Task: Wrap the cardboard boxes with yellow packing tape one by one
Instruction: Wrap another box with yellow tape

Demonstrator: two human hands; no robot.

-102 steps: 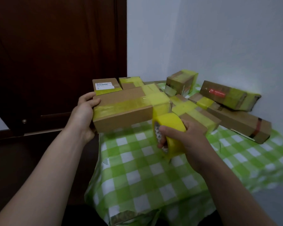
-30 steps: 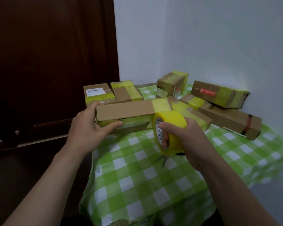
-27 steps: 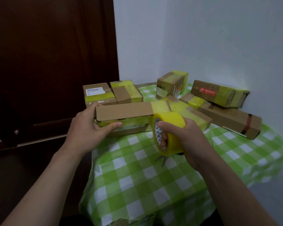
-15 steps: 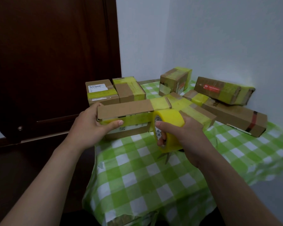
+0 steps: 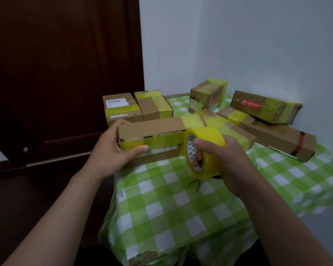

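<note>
**Taping underway: fingers and label print obscured**

Left hand [image 5: 112, 152] is gripping the long brown cardboard box [image 5: 152, 126] at its 9 o'clock end. The thumb is pressing the yellow strip and the fingers are hiding behind the box. Right hand [image 5: 233, 160] is clutching the yellow packing tape roll [image 5: 210, 139] at the box's 3 o'clock end, fingers curling into the core. The box is sitting over the green-and-white checked cloth [image 5: 161, 208]; resting or lifted, cannot tell. Tape is covering its white label. At 12 o'clock, the small brown box with barcode label [image 5: 119, 104] is showing only blurred print.
</note>
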